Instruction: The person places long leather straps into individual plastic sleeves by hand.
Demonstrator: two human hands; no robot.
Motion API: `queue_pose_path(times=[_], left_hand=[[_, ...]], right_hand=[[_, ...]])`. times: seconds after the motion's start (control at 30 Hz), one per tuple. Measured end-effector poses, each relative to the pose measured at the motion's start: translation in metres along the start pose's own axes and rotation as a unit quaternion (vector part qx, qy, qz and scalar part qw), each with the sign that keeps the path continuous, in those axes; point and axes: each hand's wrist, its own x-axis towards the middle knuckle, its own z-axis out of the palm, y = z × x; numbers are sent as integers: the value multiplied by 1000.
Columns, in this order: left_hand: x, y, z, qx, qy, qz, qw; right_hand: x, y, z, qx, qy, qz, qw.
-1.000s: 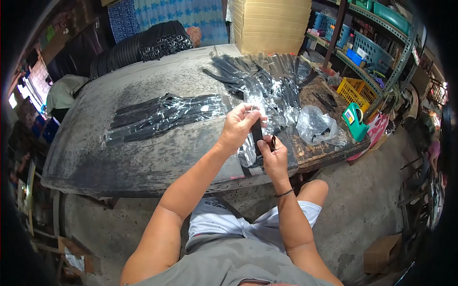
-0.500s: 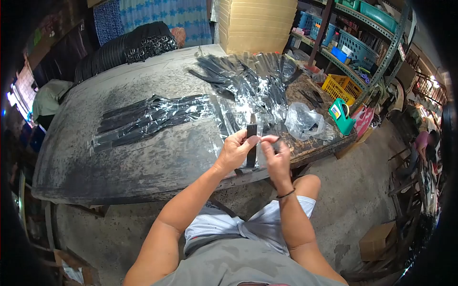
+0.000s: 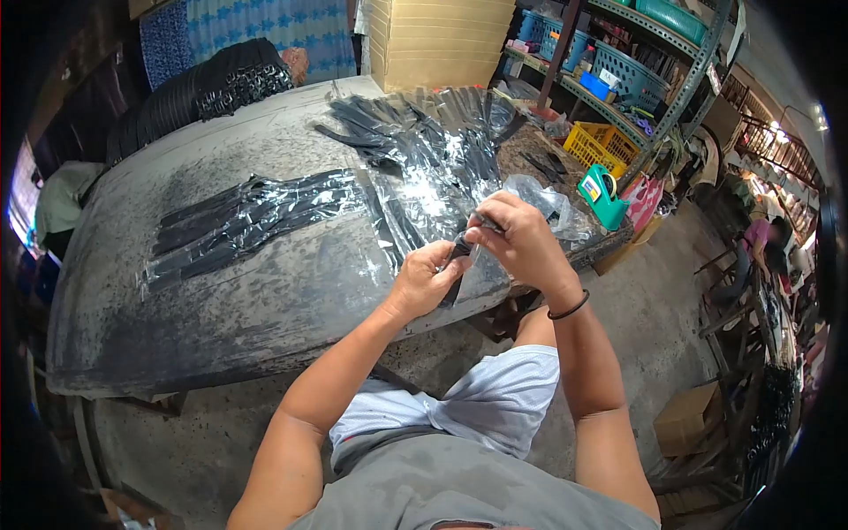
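My left hand (image 3: 422, 281) is closed around a black strap (image 3: 460, 246), thumb on top, near the table's front edge. At the strap's upper end, the fingers of my right hand (image 3: 527, 240) are pinched together on a small dark piece whose kind I cannot tell. Just beyond my hands, many black straps in shiny clear plastic (image 3: 433, 163) fan out across the table. Another row of plastic-wrapped black straps (image 3: 265, 212) lies flat to the left.
A green tape dispenser (image 3: 604, 196) and a clear plastic bag (image 3: 549, 201) sit at the table's right end. Behind them are a yellow crate (image 3: 599, 146) and a metal shelf (image 3: 698, 75). A cardboard stack (image 3: 442, 44) and bundled black straps (image 3: 199, 97) stand at the back.
My right hand has moved up and over to the strap's upper end, its fingers now close against it. The strap has tilted in my left hand. The view has shifted slightly.
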Motion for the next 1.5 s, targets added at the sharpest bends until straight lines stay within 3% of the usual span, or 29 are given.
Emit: queue_pose_path(times=[0.1, 0.23, 0.3, 0.4, 0.5, 0.6, 0.67, 0.7, 0.73, 0.8, 0.87, 0.93, 0.97, 1.03, 1.1, 1.23, 1.3, 1.4, 1.5], left_hand=[[-5, 6, -7, 38, -30, -7, 999], [-3, -2, -17, 72, -90, 33, 993], [5, 10, -17, -9, -45, 80, 996], [27, 33, -6, -284, -85, 61, 953], [31, 34, 0, -286, -143, 9, 948], [20, 33, 4, -174, -121, -67, 975], [19, 27, 7, -177, -122, -63, 975], [19, 27, 8, -184, -112, -75, 974], [18, 26, 9, -191, -101, -87, 972], [19, 23, 12, -210, -67, -84, 972], [20, 18, 12, -203, -29, -96, 974], [20, 13, 14, -186, -21, -97, 978], [21, 11, 18, -154, 3, -57, 986], [20, 17, 23, -125, 23, -18, 992], [16, 26, 25, -3, 46, -5, 999], [13, 22, 32, 34, 47, 7, 998], [11, 22, 33, 130, 47, 54, 989], [8, 29, 34, 237, 14, 12, 971], [10, 23, 36, 187, 12, 15, 982]], right_hand=[[4, 4, -7, 69, 18, 50, 996], [3, 9, -7, 80, 31, 39, 996], [3, 8, -3, 119, 28, 42, 992], [7, 10, 1, 88, 12, 36, 995], [7, 6, -5, 91, 25, 58, 994], [2, 19, -10, 127, 32, 114, 985], [-3, 35, -5, 141, 41, 123, 981], [-3, 38, -1, 84, 64, 49, 993], [-6, 37, 0, 84, 63, 51, 993], [-11, 28, 0, 201, 80, 205, 955], [-20, 37, 7, 166, 102, 160, 968], [-29, 30, 5, -55, -9, 141, 988], [-31, 33, 5, -139, -64, 142, 978], [-35, 34, 7, -162, -57, 98, 980], [-38, 35, 5, -218, -66, 38, 973], [-39, 28, -1, -249, -100, 60, 961], [-37, 25, -3, -270, -154, 97, 945], [-35, 23, -6, -301, -182, 91, 932], [-28, 26, -11, -283, -185, 42, 940]])
